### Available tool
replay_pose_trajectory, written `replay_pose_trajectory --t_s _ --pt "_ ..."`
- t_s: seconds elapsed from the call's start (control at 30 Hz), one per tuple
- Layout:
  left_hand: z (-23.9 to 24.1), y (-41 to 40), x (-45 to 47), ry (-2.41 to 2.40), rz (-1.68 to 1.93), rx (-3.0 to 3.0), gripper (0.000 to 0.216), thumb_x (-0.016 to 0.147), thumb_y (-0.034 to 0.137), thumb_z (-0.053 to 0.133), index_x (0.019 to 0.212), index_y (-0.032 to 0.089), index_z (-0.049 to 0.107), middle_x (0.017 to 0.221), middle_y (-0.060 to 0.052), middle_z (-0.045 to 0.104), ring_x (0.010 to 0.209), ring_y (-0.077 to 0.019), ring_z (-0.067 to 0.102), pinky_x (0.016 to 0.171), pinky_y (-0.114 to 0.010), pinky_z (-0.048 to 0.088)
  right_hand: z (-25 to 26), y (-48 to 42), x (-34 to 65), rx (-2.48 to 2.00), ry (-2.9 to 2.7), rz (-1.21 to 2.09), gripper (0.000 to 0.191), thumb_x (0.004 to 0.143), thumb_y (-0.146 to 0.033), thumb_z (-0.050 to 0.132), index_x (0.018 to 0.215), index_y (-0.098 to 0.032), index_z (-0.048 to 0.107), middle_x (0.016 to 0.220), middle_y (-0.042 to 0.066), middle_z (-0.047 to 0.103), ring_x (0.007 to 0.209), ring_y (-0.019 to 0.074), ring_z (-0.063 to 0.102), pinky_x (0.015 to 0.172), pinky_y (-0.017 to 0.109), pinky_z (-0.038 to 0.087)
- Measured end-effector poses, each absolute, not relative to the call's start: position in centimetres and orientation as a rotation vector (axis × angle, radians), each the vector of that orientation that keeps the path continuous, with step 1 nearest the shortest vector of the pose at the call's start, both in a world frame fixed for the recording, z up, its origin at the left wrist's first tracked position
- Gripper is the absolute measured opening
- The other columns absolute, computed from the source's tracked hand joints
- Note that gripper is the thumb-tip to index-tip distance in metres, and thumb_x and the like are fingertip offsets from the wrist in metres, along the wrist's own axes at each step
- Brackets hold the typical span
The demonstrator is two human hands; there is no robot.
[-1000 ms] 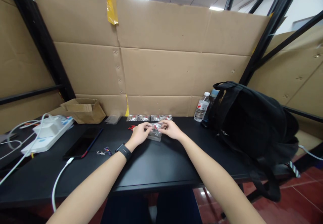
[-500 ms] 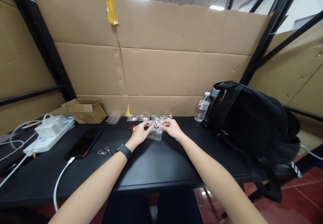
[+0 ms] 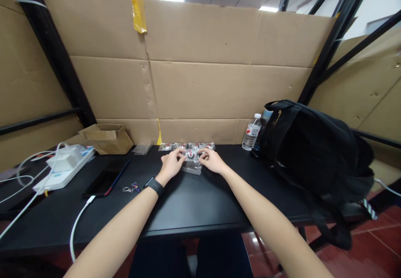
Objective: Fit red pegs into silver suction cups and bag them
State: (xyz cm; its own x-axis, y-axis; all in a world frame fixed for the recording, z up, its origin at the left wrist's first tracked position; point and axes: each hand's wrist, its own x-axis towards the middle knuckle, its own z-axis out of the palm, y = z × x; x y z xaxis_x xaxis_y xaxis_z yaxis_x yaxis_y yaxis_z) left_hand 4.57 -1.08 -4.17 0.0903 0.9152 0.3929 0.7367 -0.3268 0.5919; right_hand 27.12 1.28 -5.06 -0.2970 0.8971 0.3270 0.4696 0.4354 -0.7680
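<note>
My left hand (image 3: 171, 165) and my right hand (image 3: 212, 160) meet over the far middle of the black table (image 3: 188, 203). Both pinch a small clear plastic bag (image 3: 191, 155) with a red and white round piece inside, held just above the table. More clear bags (image 3: 191, 168) lie under it. A row of several filled small bags (image 3: 171, 146) lies right behind my hands along the cardboard wall. A black watch (image 3: 153, 185) is on my left wrist.
A black backpack (image 3: 316, 148) fills the table's right end, with a water bottle (image 3: 251, 132) beside it. On the left lie a black phone (image 3: 105, 178), a key ring (image 3: 131, 188), a white power strip (image 3: 61, 169) with cables, and an open cardboard box (image 3: 105, 138).
Both hands have shifted slightly away from me with the small bag, toward the row of bags at the wall. The small red piece near my left hand is now hidden.
</note>
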Motion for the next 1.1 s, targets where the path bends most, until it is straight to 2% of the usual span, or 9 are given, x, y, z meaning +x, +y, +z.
replay_pose_trajectory --t_s 0.07,0.23,0.5,0.6,0.73,0.87,1.1 --pt "-4.0 -0.9 4.2 1.722 1.054 2.176 0.021 0.091 0.031 0.06 0.111 0.028 0.065 0.097 -0.002 0.078 0.108 -0.0249 0.066 0.094 -0.039 0.032 -4.9 1.1 27.2 -1.178 -1.983 0.636 0.034 0.078 -0.016 0.067 0.112 -0.017 0.068 0.082 0.0 0.074 0.062 0.0102 0.062 0.066 0.021 0.047" --pt "-4.3 0.6 3.4 1.84 1.049 2.268 0.021 0.093 0.025 0.056 0.111 0.028 0.065 0.101 -0.004 0.077 0.113 -0.0254 0.062 0.091 -0.039 0.03 -4.1 0.4 27.5 -1.189 -2.179 0.473 0.014 0.079 -0.017 0.066 0.089 -0.018 0.076 0.083 0.003 0.075 0.068 0.0125 0.064 0.067 0.021 0.046" --pt "-4.9 2.2 3.4 2.024 0.923 2.516 0.031 0.095 0.027 0.051 0.124 0.02 0.056 0.104 -0.013 0.073 0.114 -0.0295 0.058 0.092 -0.041 0.031 -3.9 0.3 27.6 -1.194 -2.247 0.429 0.013 0.082 -0.018 0.065 0.089 -0.018 0.077 0.081 0.003 0.075 0.073 0.0142 0.067 0.067 0.021 0.047" --pt "-4.8 2.1 3.4 1.968 0.868 2.63 0.022 0.097 0.025 0.046 0.111 0.022 0.063 0.101 -0.011 0.073 0.111 -0.0288 0.057 0.091 -0.042 0.032 -3.9 0.4 27.7 -1.201 -2.261 0.422 0.013 0.082 -0.018 0.065 0.088 -0.019 0.077 0.081 0.003 0.075 0.073 0.0143 0.067 0.068 0.021 0.047" --pt "-5.1 2.2 3.4 1.897 0.821 2.679 0.028 0.099 0.025 0.042 0.098 0.025 0.07 0.102 -0.009 0.074 0.111 -0.0285 0.056 0.092 -0.044 0.032 -3.9 0.4 27.8 -1.217 -2.27 0.425 0.013 0.082 -0.019 0.065 0.088 -0.02 0.077 0.082 0.002 0.075 0.074 0.0147 0.067 0.068 0.021 0.047" --pt "-5.5 2.3 3.5 1.858 0.819 2.703 0.033 0.1 0.028 0.04 0.11 0.028 0.072 0.112 -0.009 0.074 0.113 -0.0295 0.054 0.094 -0.046 0.032 -3.7 0.2 27.9 -1.233 -2.27 0.423 0.014 0.082 -0.019 0.065 0.089 -0.019 0.077 0.082 0.003 0.076 0.074 0.0148 0.067 0.068 0.021 0.047" --pt "-4.8 1.7 3.7 1.714 0.858 2.823 0.041 0.096 0.02 0.041 0.129 0.032 0.064 0.13 -0.006 0.068 0.121 -0.0282 0.052 0.099 -0.049 0.032 -3.2 -0.1 27.9 -1.225 -2.28 0.399 0.014 0.083 -0.019 0.065 0.089 -0.019 0.078 0.083 0.004 0.076 0.074 0.0148 0.067 0.07 0.022 0.047"
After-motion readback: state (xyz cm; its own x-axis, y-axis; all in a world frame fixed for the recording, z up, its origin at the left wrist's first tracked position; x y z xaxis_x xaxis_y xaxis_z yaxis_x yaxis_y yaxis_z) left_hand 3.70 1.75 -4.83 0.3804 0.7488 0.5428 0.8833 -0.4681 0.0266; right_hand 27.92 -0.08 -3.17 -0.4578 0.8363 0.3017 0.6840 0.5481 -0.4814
